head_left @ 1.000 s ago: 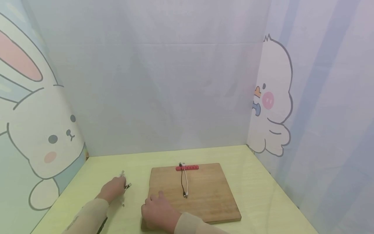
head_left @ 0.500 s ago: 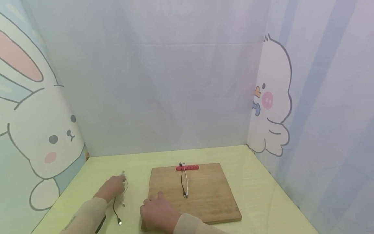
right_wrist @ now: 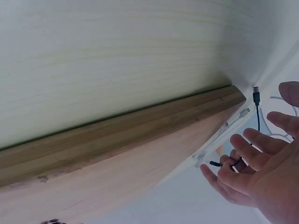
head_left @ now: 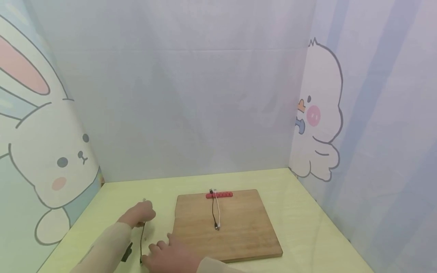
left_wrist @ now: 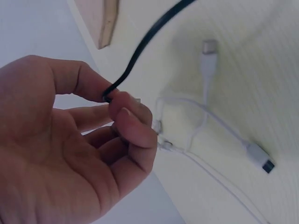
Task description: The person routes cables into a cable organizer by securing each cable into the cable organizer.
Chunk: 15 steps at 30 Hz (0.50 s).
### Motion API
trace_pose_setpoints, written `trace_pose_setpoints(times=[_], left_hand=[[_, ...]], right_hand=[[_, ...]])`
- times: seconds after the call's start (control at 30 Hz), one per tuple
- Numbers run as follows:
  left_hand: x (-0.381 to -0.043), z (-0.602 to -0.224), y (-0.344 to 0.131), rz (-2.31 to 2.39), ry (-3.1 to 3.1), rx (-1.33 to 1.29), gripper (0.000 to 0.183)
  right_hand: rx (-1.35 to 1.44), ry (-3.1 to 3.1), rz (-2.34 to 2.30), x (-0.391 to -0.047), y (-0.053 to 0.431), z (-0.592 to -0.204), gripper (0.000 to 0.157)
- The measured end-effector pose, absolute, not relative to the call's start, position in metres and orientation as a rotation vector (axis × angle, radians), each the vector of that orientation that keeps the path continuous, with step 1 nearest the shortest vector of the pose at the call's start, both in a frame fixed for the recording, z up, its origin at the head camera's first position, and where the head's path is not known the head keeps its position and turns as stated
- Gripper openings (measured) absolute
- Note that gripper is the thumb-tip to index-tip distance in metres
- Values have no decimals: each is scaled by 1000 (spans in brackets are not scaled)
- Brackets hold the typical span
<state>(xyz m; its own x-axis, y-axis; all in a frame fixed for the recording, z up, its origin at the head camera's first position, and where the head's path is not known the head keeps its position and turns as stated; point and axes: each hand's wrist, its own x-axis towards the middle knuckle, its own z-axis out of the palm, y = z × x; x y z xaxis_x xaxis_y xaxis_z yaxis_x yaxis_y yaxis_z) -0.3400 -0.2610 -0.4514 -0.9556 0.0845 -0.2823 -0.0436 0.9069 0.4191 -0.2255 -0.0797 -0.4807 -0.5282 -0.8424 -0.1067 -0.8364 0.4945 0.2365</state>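
Observation:
My left hand [head_left: 141, 212] is above the table left of the wooden board. In the left wrist view its thumb and forefinger pinch a black USB cable [left_wrist: 148, 39]. The cable's lower end comes down beside my right hand [head_left: 170, 256]; a USB plug [right_wrist: 256, 96] shows there in the right wrist view. The right hand's fingers are loosely spread near that plug, with no grip on it visible. White cables [left_wrist: 205, 112] lie on the table under the left hand. A red cable holder [head_left: 223, 194] at the board's far edge carries one black and one white cable [head_left: 218, 214].
The wooden board [head_left: 246, 231] lies on the pale yellow table [head_left: 300, 227], its thick edge close to my right hand. Grey fabric [head_left: 177, 113] closes off the back, and printed curtains with a rabbit and a duck stand at the sides.
The left hand has picked the black cable out from the white ones and shifted slightly right with it. My right hand has left the board's near-left corner and moved left towards the cable's end.

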Motion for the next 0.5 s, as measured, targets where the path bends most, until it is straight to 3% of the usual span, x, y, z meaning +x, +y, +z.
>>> trace_pose_setpoints(times=[0.17, 0.3, 0.43, 0.5], left_hand=[[-342, -449, -248, 616, 2775, 68, 15], [-343, -448, -239, 638, 2777, 120, 23], [-344, -447, -233, 754, 2763, 119, 12], [-345, -447, -232, 809, 2749, 102, 22]], right_hand=[[1495, -2614, -516, -219, -83, -484, 63], [1462, -2621, -529, -217, -84, -483, 55], [1450, -2648, -488, -219, -82, -483, 49], [1449, -2631, -502, -220, -81, -483, 46]])
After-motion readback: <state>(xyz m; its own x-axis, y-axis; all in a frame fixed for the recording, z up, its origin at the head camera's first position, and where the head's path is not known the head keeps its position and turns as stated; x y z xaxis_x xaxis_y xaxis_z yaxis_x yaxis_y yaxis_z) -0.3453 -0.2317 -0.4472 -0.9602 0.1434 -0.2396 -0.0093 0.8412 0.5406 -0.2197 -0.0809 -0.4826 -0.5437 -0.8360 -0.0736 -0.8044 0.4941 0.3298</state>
